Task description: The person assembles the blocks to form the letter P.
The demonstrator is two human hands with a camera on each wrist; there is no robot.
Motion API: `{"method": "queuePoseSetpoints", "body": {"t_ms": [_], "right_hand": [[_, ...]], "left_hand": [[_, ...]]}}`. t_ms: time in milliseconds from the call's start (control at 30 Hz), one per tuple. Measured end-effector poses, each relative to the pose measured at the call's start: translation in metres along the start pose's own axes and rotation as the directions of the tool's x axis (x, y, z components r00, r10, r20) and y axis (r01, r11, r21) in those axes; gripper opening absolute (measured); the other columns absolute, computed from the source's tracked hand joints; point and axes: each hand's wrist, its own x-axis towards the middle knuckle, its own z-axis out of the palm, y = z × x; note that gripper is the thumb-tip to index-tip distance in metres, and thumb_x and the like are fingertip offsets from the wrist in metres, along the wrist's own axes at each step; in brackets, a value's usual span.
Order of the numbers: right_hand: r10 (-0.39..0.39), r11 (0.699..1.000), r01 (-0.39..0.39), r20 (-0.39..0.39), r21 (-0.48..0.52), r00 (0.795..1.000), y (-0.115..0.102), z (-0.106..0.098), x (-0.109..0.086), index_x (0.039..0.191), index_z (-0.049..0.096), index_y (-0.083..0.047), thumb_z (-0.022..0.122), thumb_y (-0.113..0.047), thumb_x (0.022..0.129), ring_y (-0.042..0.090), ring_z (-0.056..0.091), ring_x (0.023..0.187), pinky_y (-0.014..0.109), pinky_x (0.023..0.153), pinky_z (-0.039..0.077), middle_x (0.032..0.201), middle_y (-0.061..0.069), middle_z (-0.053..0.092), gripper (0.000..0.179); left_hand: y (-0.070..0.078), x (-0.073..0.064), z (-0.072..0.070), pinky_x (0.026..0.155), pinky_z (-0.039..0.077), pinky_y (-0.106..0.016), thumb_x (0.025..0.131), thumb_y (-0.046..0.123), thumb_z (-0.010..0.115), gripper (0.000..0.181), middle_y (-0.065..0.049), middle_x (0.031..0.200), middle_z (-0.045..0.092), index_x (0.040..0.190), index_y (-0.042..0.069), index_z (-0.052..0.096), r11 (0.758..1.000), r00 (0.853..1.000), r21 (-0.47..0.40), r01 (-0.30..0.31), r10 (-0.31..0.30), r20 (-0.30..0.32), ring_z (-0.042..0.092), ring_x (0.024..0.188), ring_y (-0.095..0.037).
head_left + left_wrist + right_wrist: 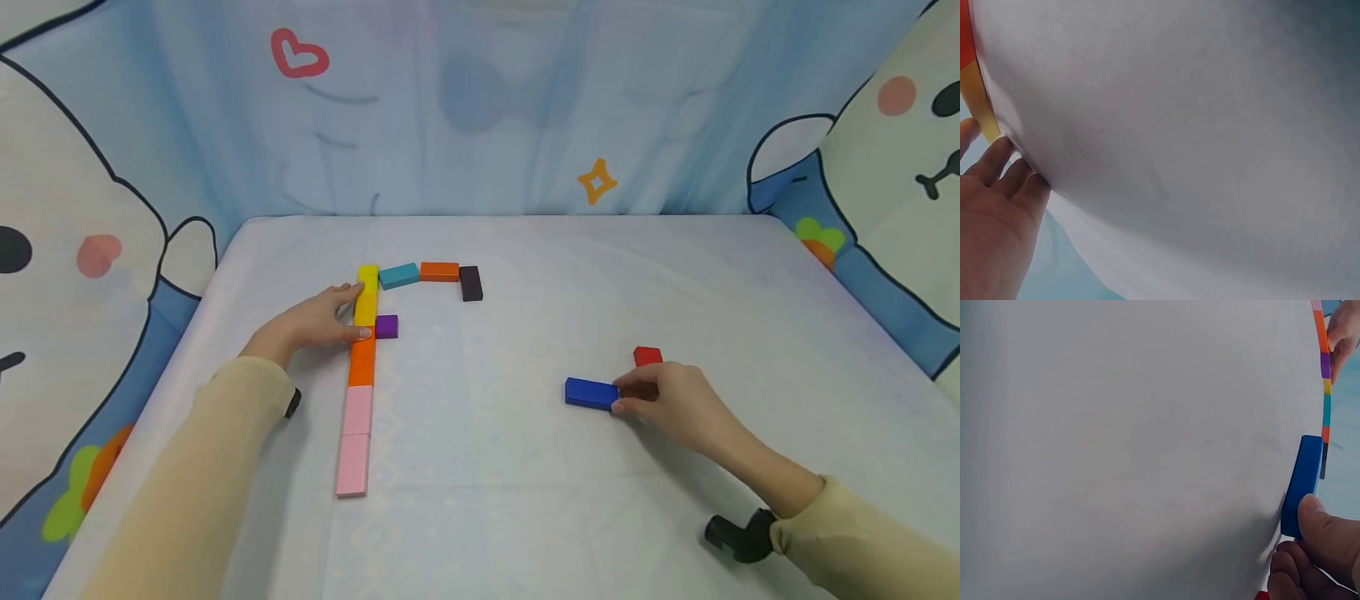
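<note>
My right hand [678, 404] pinches one end of a blue block [590, 393] between thumb and fingers; in the right wrist view the thumb lies along the block's near end. A red block [647, 356] sits just behind that hand, partly hidden by it. At the left, my left hand [311, 321] reaches in from the side with fingers extended, fingertips touching the yellow blocks [366, 307] and thumb at the top of the orange block [362, 362]. Below in the same column lie pink blocks [356, 437]. A purple block [387, 327] abuts the column's right side.
From the column's top, a teal block [399, 276], another orange block [439, 272] and a dark block [471, 283] run rightward. All lie on a white cloth-covered table [517, 517]. A blue patterned curtain [510, 108] hangs behind. A black wrist device [742, 537] projects beside the right sleeve.
</note>
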Motion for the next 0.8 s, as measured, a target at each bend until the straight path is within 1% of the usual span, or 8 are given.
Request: {"method": "queuePoseSetpoints", "body": {"t_ms": [100, 233, 500, 667, 800], "right_hand": [[-0.046, 0.999, 0.047, 0.009, -0.008, 0.999, -0.009, 0.0, 0.013, 0.109, 0.078, 0.0, 0.083, -0.015, 0.085, 0.024, 0.069, 0.09, 0.037, 0.076, 0.057, 0.096, 0.009, 0.078, 0.029], [-0.066, 0.998, 0.066, 0.046, 0.003, 0.997, -0.022, 0.001, 0.03, 0.11, 0.077, 0.001, 0.081, -0.015, 0.087, 0.023, 0.068, 0.09, 0.038, 0.076, 0.057, 0.099, 0.012, 0.077, 0.028], [-0.035, 0.997, 0.027, 0.11, 0.075, 0.993, -0.039, 0.007, 0.062, 0.117, 0.075, 0.001, 0.079, -0.016, 0.09, 0.024, 0.069, 0.096, 0.04, 0.085, 0.059, 0.106, 0.014, 0.078, 0.032], [-0.031, 0.994, 0.018, 0.125, 0.109, 0.992, -0.046, 0.014, 0.078, 0.118, 0.075, 0.0, 0.079, -0.015, 0.09, 0.025, 0.068, 0.098, 0.038, 0.086, 0.058, 0.109, 0.014, 0.077, 0.032], [-0.006, 0.992, -0.012, 0.143, 0.124, 0.99, -0.054, 0.02, 0.091, 0.12, 0.075, -0.002, 0.078, -0.015, 0.09, 0.026, 0.068, 0.101, 0.037, 0.088, 0.058, 0.112, 0.014, 0.076, 0.032]], "left_hand": [[0.0, 0.0, 0.0, 0.125, 0.013, -0.065, 0.098, 0.042, 0.063, 0.091, -0.021, 0.172, 0.004, 0.166, 0.016, 0.009, 1.0, 1.0, -0.004, 0.003, -0.003, 0.003, 0.006, 0.158, -0.043], [0.0, -0.001, 0.0, 0.125, 0.013, -0.066, 0.098, 0.042, 0.064, 0.091, -0.021, 0.172, 0.004, 0.166, 0.016, 0.009, 1.0, 1.0, -0.005, 0.007, -0.007, 0.002, 0.005, 0.158, -0.043], [-0.001, -0.001, -0.001, 0.125, 0.013, -0.066, 0.098, 0.043, 0.063, 0.091, -0.021, 0.172, 0.004, 0.166, 0.016, 0.009, 1.0, 1.0, -0.004, 0.003, -0.003, 0.003, 0.005, 0.159, -0.043], [-0.001, 0.0, -0.001, 0.125, 0.013, -0.066, 0.097, 0.043, 0.064, 0.091, -0.02, 0.172, 0.005, 0.166, 0.017, 0.01, 1.0, 1.0, -0.003, 0.01, -0.01, 0.004, 0.006, 0.158, -0.043], [-0.001, 0.001, -0.001, 0.125, 0.014, -0.066, 0.097, 0.043, 0.064, 0.091, -0.02, 0.172, 0.005, 0.166, 0.018, 0.01, 1.0, 1.0, -0.008, 0.018, -0.018, 0.004, 0.006, 0.158, -0.043]]}}
